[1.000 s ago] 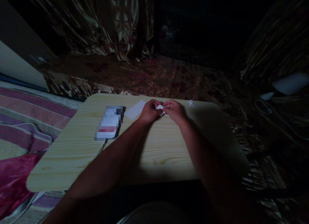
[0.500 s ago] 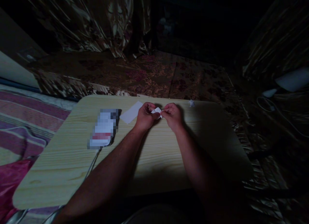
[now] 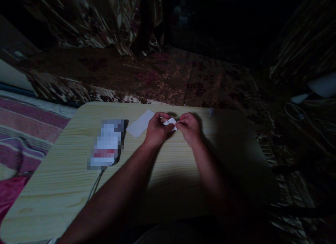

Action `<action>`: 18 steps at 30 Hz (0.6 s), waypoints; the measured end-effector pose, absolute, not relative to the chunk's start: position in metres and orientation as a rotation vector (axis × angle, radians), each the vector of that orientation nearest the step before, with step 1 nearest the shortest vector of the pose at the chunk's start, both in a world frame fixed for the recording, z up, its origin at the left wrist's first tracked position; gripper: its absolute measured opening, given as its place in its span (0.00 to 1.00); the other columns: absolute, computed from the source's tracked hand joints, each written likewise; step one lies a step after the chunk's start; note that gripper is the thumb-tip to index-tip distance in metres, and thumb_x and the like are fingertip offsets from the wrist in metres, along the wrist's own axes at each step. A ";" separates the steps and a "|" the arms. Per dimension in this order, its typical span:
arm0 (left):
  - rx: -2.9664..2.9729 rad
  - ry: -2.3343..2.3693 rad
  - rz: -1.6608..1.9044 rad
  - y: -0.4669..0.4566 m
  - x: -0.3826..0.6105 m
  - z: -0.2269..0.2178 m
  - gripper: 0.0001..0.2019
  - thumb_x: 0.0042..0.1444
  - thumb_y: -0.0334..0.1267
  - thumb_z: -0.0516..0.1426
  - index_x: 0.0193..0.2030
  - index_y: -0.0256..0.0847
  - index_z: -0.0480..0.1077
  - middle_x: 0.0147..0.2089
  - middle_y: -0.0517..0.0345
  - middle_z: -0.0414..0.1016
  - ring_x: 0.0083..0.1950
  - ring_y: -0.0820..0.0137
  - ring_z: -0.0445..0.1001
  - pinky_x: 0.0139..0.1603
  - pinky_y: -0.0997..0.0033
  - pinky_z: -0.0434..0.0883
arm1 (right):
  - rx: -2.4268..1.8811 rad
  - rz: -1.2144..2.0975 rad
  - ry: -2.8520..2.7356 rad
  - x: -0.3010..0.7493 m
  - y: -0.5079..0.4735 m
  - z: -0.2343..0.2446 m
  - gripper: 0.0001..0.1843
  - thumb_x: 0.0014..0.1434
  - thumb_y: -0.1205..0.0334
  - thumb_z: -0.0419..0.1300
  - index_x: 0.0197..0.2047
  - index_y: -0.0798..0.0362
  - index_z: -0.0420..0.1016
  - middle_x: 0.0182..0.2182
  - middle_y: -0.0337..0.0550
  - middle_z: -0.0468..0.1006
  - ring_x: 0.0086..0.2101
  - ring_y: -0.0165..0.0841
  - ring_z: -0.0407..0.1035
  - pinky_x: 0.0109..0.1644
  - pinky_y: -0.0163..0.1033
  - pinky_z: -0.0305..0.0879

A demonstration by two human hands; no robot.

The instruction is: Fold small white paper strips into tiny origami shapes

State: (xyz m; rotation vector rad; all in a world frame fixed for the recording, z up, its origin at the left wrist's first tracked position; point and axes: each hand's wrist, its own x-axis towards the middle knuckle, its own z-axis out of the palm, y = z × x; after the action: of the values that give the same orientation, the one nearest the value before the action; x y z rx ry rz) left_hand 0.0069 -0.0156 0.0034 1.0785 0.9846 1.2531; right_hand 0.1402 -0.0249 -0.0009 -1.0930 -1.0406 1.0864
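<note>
The person holds a small folded piece of white paper (image 3: 172, 122) between both hands, near the far edge of a pale wooden table (image 3: 63, 156). The paper sits in the narrow gap between the two sets of fingertips. The left hand (image 3: 156, 129) has its thumb laid across the paper's near side, with the forefinger curved round behind it; thumb and finger are only slightly parted, with the paper between them. The right hand (image 3: 189, 128) has thumb and fingertips drawn together at the paper's right edge, nearly closed, pinching it there. How firmly either hand presses cannot be told.

One corner of the paper points away from the person, another points left toward the left hand's fingers, and a third pokes out toward the person and slightly right. The thumb covers part of it, so its long axis cannot be made out for certain.

A flat white sheet (image 3: 139, 124) lies just beside the left hand, its long axis slanting away and to the right. A small white star-like paper shape (image 3: 210, 112) rests beyond the right hand, near the far edge.
</note>
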 end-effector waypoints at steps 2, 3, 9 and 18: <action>1.066 0.964 1.252 -0.015 0.007 0.002 0.20 0.39 0.31 0.66 0.39 0.41 0.65 0.27 0.64 0.71 0.23 0.74 0.70 0.24 0.75 0.67 | -1.081 1.093 -1.037 0.140 -0.025 -0.001 0.14 0.44 0.67 0.63 0.34 0.51 0.63 0.21 0.31 0.72 0.22 0.26 0.65 0.27 0.31 0.58; 1.068 0.956 1.253 -0.015 0.007 0.002 0.20 0.39 0.31 0.66 0.39 0.41 0.65 0.27 0.64 0.71 0.23 0.74 0.70 0.24 0.75 0.67 | -1.082 1.094 -1.038 0.140 -0.025 -0.001 0.14 0.44 0.67 0.63 0.34 0.51 0.63 0.21 0.31 0.72 0.22 0.26 0.65 0.27 0.31 0.58; 1.061 0.903 1.295 -0.016 0.009 -0.002 0.19 0.40 0.29 0.65 0.39 0.41 0.64 0.31 0.63 0.72 0.26 0.74 0.71 0.27 0.75 0.68 | -1.118 1.057 -1.069 0.138 -0.025 -0.003 0.13 0.44 0.65 0.63 0.33 0.51 0.64 0.22 0.32 0.71 0.22 0.26 0.65 0.27 0.32 0.58; 1.080 0.913 1.330 -0.015 0.010 -0.005 0.18 0.40 0.28 0.64 0.38 0.41 0.62 0.30 0.64 0.70 0.25 0.75 0.69 0.26 0.75 0.66 | -1.133 0.965 -1.103 0.136 -0.026 0.000 0.12 0.44 0.67 0.63 0.31 0.51 0.63 0.22 0.31 0.68 0.23 0.26 0.64 0.28 0.32 0.59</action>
State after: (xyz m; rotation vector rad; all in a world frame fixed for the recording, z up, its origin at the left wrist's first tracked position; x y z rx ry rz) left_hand 0.0102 -0.0150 -0.0053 1.0798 0.9127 1.3303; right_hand 0.1361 -0.0264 0.0005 -1.1331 -1.1030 0.9651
